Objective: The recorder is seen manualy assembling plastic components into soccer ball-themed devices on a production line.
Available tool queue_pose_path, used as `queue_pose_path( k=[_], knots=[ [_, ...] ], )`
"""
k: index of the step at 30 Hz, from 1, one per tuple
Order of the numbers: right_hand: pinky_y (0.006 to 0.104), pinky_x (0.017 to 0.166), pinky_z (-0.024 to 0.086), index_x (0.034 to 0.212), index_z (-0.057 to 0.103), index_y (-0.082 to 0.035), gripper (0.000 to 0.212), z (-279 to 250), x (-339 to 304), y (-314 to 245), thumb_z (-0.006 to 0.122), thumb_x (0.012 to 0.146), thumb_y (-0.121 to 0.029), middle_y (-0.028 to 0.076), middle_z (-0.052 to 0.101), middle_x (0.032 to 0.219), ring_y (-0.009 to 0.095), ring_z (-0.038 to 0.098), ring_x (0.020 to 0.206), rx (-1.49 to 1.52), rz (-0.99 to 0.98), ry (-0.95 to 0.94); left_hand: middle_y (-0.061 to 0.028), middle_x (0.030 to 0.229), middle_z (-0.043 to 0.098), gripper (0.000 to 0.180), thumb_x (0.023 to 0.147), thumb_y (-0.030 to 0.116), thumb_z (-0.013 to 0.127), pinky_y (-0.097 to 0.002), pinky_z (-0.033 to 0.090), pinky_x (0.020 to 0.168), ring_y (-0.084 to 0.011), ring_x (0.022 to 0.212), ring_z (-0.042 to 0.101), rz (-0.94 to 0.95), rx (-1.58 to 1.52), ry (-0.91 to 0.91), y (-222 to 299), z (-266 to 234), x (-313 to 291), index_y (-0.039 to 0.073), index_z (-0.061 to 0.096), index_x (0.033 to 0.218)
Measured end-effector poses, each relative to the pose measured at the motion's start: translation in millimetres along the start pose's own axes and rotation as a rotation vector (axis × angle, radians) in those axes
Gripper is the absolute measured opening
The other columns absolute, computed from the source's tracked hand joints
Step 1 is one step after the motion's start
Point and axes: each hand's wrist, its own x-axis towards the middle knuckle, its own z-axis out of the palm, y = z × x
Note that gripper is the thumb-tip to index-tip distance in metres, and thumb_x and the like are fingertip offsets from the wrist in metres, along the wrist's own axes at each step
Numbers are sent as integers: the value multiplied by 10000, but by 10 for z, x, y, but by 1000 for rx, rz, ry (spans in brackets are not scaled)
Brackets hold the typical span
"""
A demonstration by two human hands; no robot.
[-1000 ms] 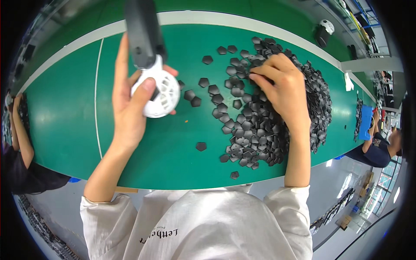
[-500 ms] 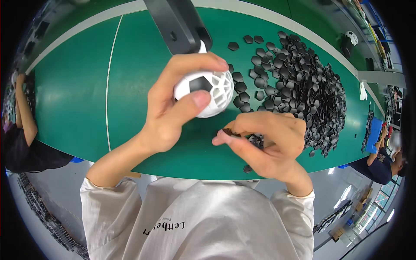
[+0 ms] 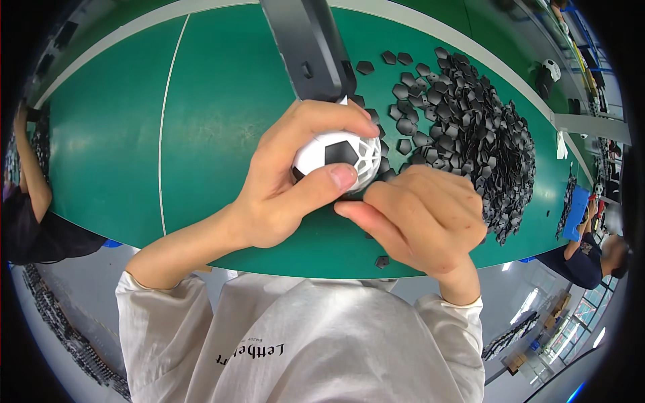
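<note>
Left co-worker: one person at the table's far left, dark sleeve (image 3: 44,235) and a bare forearm (image 3: 33,168) in my view.
White line: one (image 3: 169,101), crossing the green table (image 3: 215,101) left of the work.
Left hand: one (image 3: 269,191), curled firmly around the ball, thumb across the front, fingers over the top; shifted right since half a second ago.
Black housing: one (image 3: 310,57), joined above the ball; it leans less than before.
Football-patterned ball: one (image 3: 317,156), white with an open lattice on its right side, held over the table between the two hands; further right and slightly lower than I had it.
Inset pentagon: one complete black pentagon (image 3: 341,153) facing me, plus a dark edge at the ball's left.
Right hand: one (image 3: 423,215), fingers bent nearly closed, thumb and forefinger now up at the ball's lower edge. Half a second ago they were clear of it, pinching a dark piece; whether they have it now, I cannot tell.
Loose pentagons: three at the top (image 3: 388,58), one near the front edge (image 3: 381,262).
Pentagon pile: one black heap (image 3: 487,148), too many pieces to count.
Right co-worker: one person (image 3: 581,260), near one blue bin (image 3: 576,211).
</note>
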Motion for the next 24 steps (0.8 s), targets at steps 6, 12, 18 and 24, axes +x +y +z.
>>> queue_pose_path(
  k=[6,12,18,24],
  knots=[
    [274,422,398,763,641,-80,289,-86,45,57,845,740,-283,-13,477,637,130,501,507,8,33,-114,-143,1239,605,350,910,85,625,-358,465,978,-232,1112,603,35,64,-30,0,-5,-28,12,611,1252],
    [287,427,412,770,643,-84,307,-109,38,67,844,728,-311,-11,473,623,143,515,512,-9,58,-110,-145,1238,607,337,907,75,616,-359,464,979,-242,1116,602,-27,-22,2,48,60,-47,-4,610,1235],
    [301,454,413,720,641,-87,345,-102,75,72,872,706,-344,4,536,608,171,550,505,142,264,-182,-165,1250,597,396,888,107,686,-340,474,980,-217,1123,603,-143,-88,39,103,82,-75,7,557,1248],
    [320,542,492,905,717,-57,134,-585,95,479,759,860,-176,53,658,715,241,614,573,132,479,-64,-225,1140,630,765,744,251,839,-316,552,660,-250,927,676,-165,-97,102,96,-127,108,97,414,1361]
  ],
)
